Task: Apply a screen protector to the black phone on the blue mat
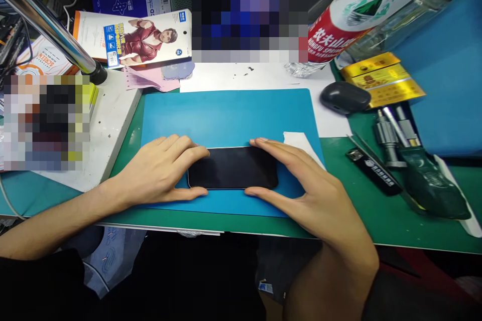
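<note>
A black smartphone (233,168) lies sideways on the blue work mat (226,115), its dark screen facing up. My left hand (165,170) grips its left end, with the thumb at the near edge and the fingers at the far edge. At the other end, my right hand (312,185) holds it the same way, thumb near and fingers far. A white piece of paper or cloth (301,141) lies partly hidden behind my right hand.
To the right are a black mouse (344,98), a yellow packet (384,80), a black lighter (372,170), tweezers, several metal tools and a tilted water bottle (335,25). At left stand a metal lamp post (52,22) and a white board (109,125). Printed packages (150,37) lie behind.
</note>
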{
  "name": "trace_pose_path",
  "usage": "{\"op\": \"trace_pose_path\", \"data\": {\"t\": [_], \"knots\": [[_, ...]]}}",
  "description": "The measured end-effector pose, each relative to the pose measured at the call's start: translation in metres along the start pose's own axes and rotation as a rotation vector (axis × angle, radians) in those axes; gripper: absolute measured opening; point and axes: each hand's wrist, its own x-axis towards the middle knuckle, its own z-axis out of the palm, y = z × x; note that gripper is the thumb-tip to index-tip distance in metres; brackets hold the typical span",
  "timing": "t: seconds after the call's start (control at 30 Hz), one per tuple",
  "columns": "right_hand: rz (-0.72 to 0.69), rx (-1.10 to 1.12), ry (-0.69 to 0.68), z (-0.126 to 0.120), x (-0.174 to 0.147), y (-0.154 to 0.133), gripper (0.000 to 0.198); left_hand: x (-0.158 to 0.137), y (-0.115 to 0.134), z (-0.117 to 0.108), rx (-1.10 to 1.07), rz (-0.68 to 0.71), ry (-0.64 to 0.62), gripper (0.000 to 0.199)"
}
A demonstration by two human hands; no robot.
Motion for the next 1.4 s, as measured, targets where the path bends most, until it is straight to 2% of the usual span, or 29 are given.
{"op": "trace_pose_path", "data": {"t": [0.43,1.4], "knots": [[-0.017,-0.016,0.012,0.0008,-0.0022,0.0042,0.068,-0.0008,0.0006,0.0004,0.017,-0.003,0.02,0.055],[-0.044,-0.032,-0.005,-0.0016,0.0018,0.0011,0.071,-0.0012,-0.0008,-0.0001,0.002,-0.019,-0.019,0.057]]}}
